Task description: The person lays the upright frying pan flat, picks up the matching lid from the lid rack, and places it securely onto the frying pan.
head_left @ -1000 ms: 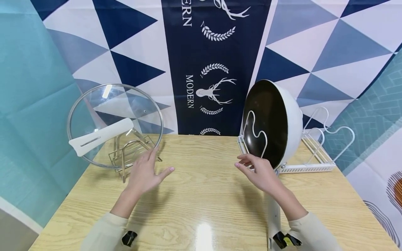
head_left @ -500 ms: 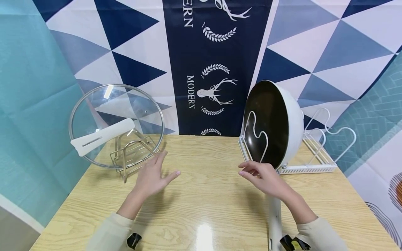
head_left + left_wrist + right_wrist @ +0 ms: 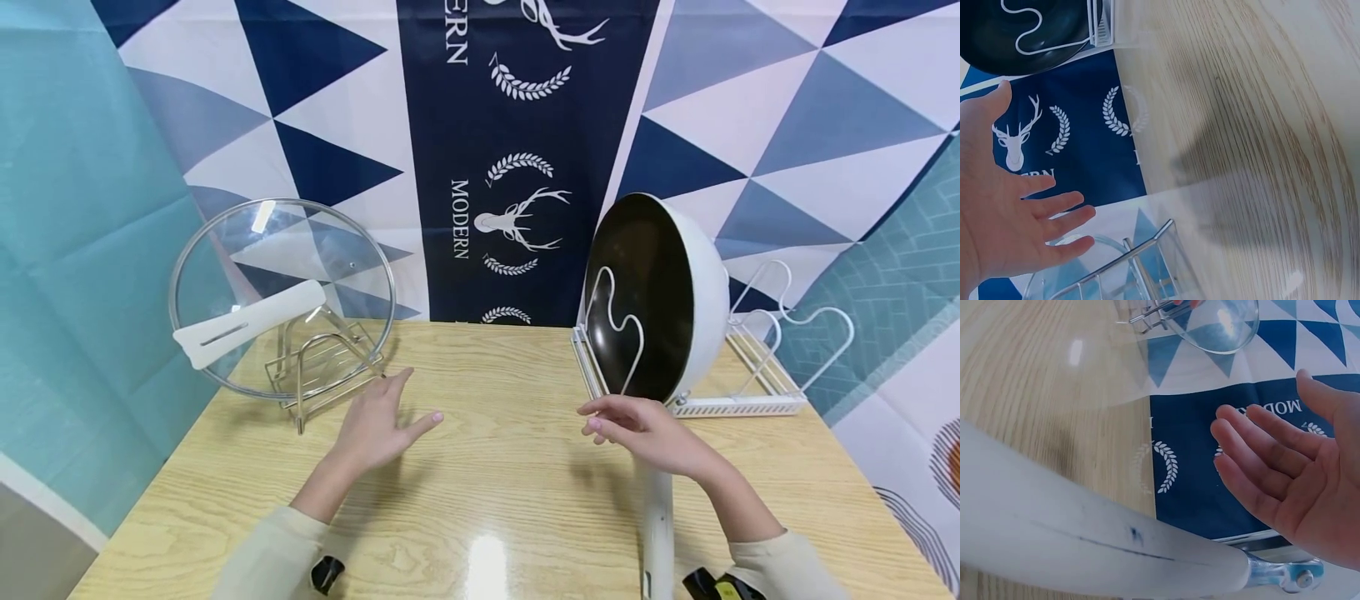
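Wok [image 3: 660, 275] and glass lid [image 3: 281, 267] stand beyond my empty hands: left hand [image 3: 372, 427] spread, thumb out; right hand [image 3: 647, 431] loosely bent near the wok's handle [image 3: 658, 529]. Far left, a wire rack [image 3: 300, 400] holds the lid; far right, a white rack [image 3: 738, 407] holds the wok sideways.

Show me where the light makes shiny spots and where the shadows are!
Head view: a white shine low on the table, a bright streak on the glass lid, soft shadows near the left hand and right hand; left wrist view: a wide, blurry-edged shadow across the table; right wrist view: a pale shine on the table, another on the glass lid.
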Demonstrator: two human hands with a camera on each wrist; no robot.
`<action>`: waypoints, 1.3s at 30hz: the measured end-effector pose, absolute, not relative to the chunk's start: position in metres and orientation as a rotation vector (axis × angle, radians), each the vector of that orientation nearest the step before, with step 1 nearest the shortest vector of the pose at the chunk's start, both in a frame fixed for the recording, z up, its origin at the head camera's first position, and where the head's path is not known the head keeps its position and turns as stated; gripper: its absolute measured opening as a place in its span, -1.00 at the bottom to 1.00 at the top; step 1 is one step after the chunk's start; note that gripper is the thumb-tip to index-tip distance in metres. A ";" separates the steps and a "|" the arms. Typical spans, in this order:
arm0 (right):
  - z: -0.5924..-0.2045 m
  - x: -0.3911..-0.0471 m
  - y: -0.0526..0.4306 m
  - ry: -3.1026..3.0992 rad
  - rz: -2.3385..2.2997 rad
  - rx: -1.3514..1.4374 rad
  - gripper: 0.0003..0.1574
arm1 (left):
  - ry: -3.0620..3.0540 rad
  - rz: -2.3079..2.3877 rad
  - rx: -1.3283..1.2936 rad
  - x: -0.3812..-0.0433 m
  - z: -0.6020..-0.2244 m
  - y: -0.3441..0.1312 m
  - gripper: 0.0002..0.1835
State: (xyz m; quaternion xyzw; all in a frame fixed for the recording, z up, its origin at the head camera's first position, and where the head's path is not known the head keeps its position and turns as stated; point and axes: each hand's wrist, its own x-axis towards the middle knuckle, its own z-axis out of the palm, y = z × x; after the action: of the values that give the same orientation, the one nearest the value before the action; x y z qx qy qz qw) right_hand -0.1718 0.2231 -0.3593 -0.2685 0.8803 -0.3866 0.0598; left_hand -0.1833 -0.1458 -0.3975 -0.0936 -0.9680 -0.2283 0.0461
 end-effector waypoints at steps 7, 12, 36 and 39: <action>-0.357 -0.169 0.233 2.539 -1.287 -0.750 -0.60 | -2.952 -0.779 -0.302 -0.184 -0.398 -0.141 -0.08; -0.357 -0.165 0.242 2.430 -1.366 -0.695 -0.55 | -2.952 -0.824 -0.297 -0.184 -0.400 -0.139 -0.09; -0.360 -0.159 0.288 2.292 -1.451 -0.707 -0.58 | -2.977 -0.881 -0.303 -0.182 -0.409 -0.124 -0.10; -0.363 -0.158 0.294 2.249 -1.489 -0.719 -0.54 | -2.982 -0.878 -0.310 -0.182 -0.410 -0.121 -0.10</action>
State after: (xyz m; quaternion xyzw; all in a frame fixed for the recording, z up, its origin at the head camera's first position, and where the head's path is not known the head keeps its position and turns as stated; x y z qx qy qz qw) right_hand -0.1576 0.2937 -0.3633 -0.2537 0.7934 -0.5252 0.1741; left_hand -0.1825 -0.1215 -0.4097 -0.0993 -0.9545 -0.2810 0.0088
